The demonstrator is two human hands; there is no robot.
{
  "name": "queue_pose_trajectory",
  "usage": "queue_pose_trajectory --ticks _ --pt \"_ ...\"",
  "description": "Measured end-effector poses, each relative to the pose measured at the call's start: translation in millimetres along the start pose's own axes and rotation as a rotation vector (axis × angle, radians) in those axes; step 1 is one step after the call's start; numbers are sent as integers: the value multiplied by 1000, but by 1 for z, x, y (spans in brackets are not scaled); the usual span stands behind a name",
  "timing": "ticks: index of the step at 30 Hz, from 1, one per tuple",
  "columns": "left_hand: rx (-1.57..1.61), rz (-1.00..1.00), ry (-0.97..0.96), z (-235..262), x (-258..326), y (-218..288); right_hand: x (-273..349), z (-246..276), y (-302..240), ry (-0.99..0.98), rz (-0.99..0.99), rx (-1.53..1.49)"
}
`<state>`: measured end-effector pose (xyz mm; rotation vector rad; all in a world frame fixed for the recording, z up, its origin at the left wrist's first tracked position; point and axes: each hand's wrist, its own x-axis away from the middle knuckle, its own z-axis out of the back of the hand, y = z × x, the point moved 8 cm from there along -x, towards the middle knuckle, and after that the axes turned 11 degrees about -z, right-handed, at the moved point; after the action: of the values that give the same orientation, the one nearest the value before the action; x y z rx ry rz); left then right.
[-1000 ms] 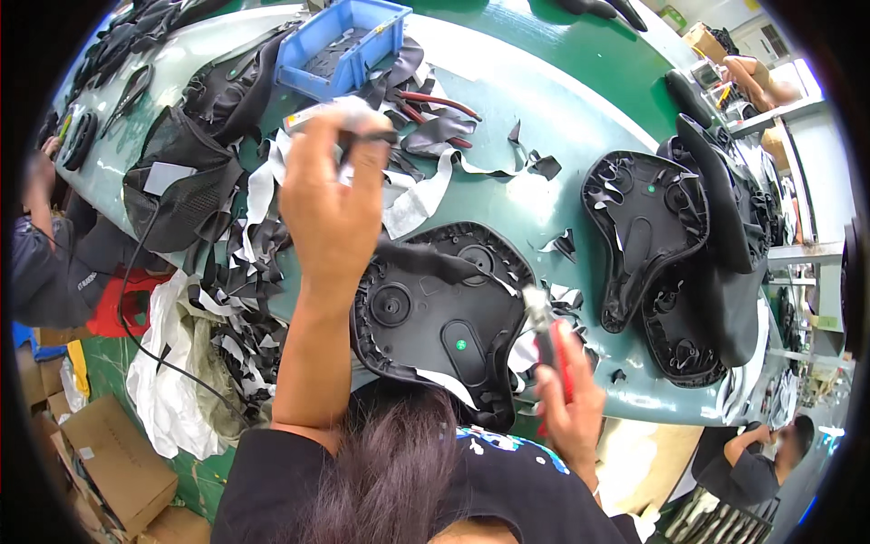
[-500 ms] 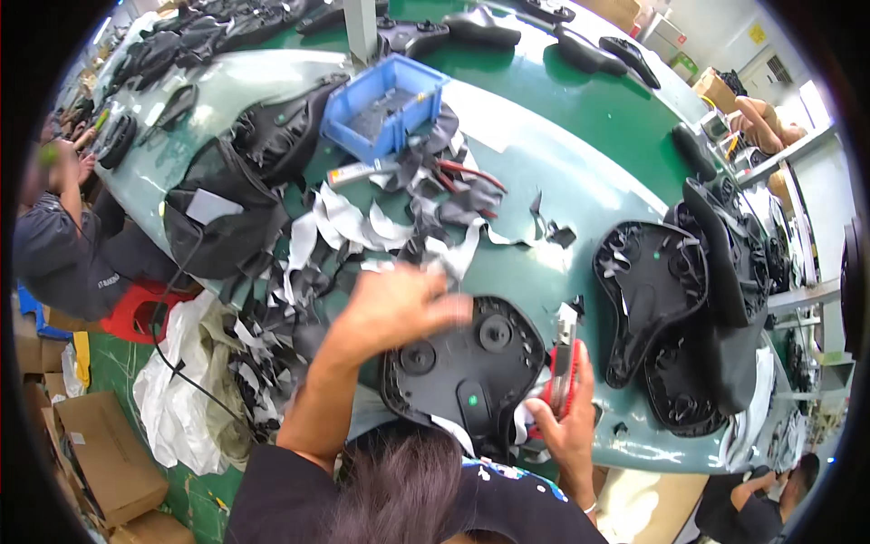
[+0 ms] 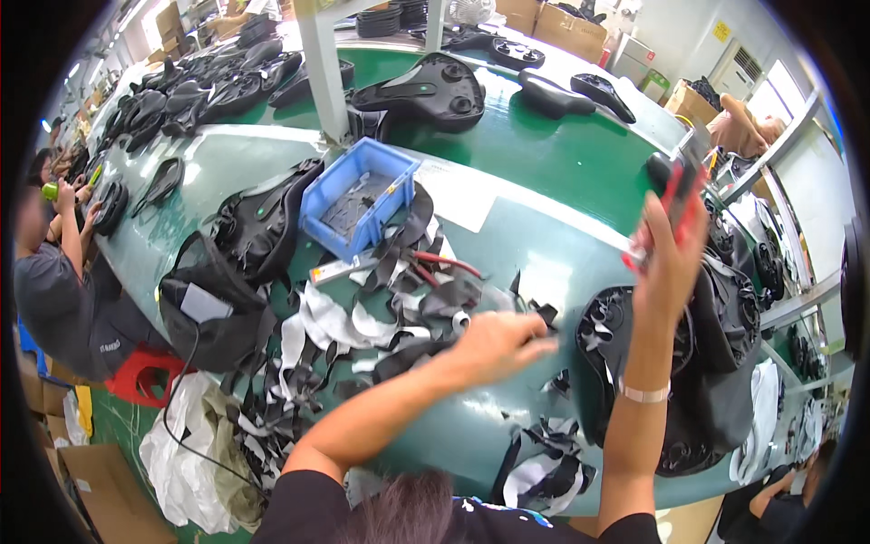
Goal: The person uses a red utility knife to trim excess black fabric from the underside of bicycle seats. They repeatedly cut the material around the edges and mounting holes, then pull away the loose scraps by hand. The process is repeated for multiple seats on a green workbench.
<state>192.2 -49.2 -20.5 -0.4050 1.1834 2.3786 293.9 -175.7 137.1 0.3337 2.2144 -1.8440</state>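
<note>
While scraps point(image 3: 328, 317) flank the left hand point(image 3: 497, 348), the right point(image 3: 669, 249) grips a tool point(image 3: 684, 189).

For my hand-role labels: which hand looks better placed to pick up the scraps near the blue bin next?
Probably the left hand: it looks empty and is nearer the scraps. The right hand is farther right, holding a red-and-black tool.

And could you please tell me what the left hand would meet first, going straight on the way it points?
Probably the nearest black seat on the right, perhaps after brushing the small dark scrap; depth is unclear, so the left hand might pass above both.
</note>
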Motion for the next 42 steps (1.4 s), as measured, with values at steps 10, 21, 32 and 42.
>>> queue_pose_trajectory --ticks 10,21,32,42 --pt "202 142 332 27 9 -22 -268 -74 316 -43 -626 -257" --pt "336 438 462 42 19 -54 -360 -89 394 265 -301 -423" --pt "185 18 534 38 10 -23 -192 -67 95 -563 -463 646" --pt "1151 636 222 12 41 -39 222 -37 22 -1122 46 939"
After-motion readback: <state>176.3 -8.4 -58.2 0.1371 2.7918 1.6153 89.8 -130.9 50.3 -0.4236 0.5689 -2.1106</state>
